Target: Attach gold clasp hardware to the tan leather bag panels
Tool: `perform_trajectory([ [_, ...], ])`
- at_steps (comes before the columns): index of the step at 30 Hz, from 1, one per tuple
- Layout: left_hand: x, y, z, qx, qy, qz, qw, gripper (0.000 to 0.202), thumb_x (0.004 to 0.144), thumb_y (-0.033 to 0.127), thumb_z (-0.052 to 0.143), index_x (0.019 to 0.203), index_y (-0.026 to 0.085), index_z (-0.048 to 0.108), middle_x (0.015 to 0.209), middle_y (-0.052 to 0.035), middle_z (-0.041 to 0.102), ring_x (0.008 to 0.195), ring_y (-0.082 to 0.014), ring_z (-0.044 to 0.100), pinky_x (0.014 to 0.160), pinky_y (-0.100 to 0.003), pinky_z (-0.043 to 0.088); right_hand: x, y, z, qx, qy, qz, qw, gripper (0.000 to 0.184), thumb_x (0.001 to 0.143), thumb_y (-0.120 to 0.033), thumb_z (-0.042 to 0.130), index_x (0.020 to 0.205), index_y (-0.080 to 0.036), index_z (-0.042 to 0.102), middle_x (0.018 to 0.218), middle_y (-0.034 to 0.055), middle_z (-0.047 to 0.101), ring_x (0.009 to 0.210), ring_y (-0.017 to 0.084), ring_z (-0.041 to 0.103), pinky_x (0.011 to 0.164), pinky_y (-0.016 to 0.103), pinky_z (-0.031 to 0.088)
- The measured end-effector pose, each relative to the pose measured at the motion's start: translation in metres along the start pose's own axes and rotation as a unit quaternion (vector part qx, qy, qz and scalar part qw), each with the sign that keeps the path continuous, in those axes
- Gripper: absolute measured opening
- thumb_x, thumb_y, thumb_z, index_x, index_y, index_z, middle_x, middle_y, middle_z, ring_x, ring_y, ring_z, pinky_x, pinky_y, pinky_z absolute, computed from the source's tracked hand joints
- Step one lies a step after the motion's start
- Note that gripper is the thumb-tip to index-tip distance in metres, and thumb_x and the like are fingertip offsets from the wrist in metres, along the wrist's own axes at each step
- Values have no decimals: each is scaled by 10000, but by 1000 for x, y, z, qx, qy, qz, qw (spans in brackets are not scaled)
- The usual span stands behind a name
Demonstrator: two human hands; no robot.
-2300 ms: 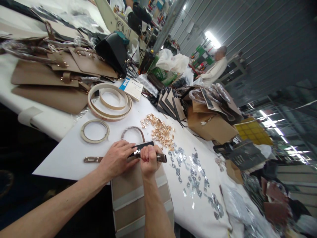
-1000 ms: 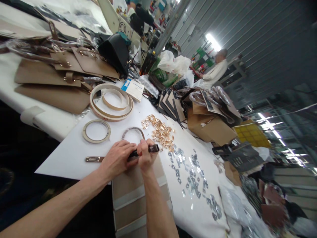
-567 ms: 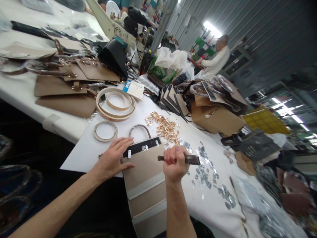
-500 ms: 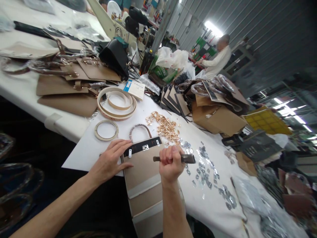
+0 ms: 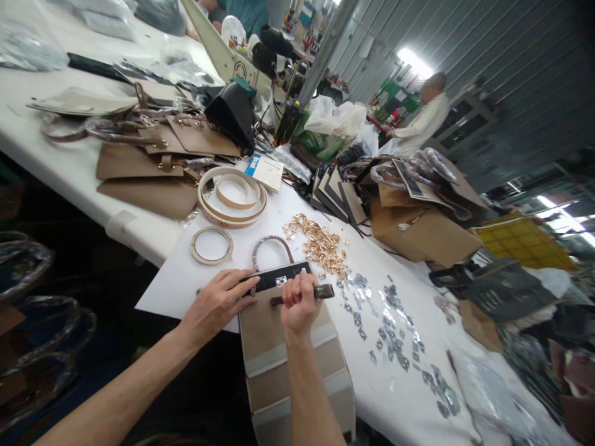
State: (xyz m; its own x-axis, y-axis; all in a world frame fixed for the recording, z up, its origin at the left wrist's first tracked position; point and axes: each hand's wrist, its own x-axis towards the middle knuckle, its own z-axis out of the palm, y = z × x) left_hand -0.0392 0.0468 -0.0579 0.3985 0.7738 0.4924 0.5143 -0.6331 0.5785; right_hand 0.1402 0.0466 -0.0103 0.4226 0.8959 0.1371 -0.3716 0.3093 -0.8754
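A beige handbag (image 5: 274, 334) lies at the table's near edge, with a black strip (image 5: 268, 280) along its top and a curved handle (image 5: 272, 240) beyond. Small silver metal plates (image 5: 281, 281) sit on the strip. My left hand (image 5: 218, 303) rests at the strip's left end, its fingers stretched out and the thumb on the beige side. My right hand (image 5: 300, 303) is a closed fist around a dark, hammer-like bar tool (image 5: 324, 291), held over the strip's right part. The fist partly hides the strip there.
Gold-coloured fasteners (image 5: 320, 244) and silver metal plates (image 5: 390, 328) are heaped right of the handbag. A tape roll (image 5: 211, 246) and coiled strips (image 5: 232, 198) lie left. Finished-looking bags (image 5: 144, 167), a cardboard box (image 5: 418, 229) and a standing person (image 5: 427, 121) are farther back.
My right fist has moved left with the bar tool, closer to the black strip. My left thumb and fingers have come closer together. The view has shifted slightly.
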Motion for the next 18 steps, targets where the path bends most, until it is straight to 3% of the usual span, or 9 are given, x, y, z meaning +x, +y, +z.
perform_trajectory([
  [9, -4, 2, 7, 48, 46, 22, 998, 336, 985, 327, 657, 1278, 164, 678, 1267, -141, 714, 1185, -267, 667, 1015, -440, 618, 1, 0, -3, 5, -16, 6, 1000, 505, 951, -352, 664, 618, -215, 310, 506, -117, 223, 391, 46, 144, 369, 200, 135],
  [18, -2, 6, 0, 39, -35, -34, 998, 387, 997, 352, 630, 1325, 150, 660, 1346, -156, 670, 1255, -303, 617, 1078, -489, 566, -10, -6, 18, 67, -113, -17, 991, 430, 982, -288, 612, 642, -203, 362, 527, -98, 277, 416, 57, 204, 419, 217, 192],
])
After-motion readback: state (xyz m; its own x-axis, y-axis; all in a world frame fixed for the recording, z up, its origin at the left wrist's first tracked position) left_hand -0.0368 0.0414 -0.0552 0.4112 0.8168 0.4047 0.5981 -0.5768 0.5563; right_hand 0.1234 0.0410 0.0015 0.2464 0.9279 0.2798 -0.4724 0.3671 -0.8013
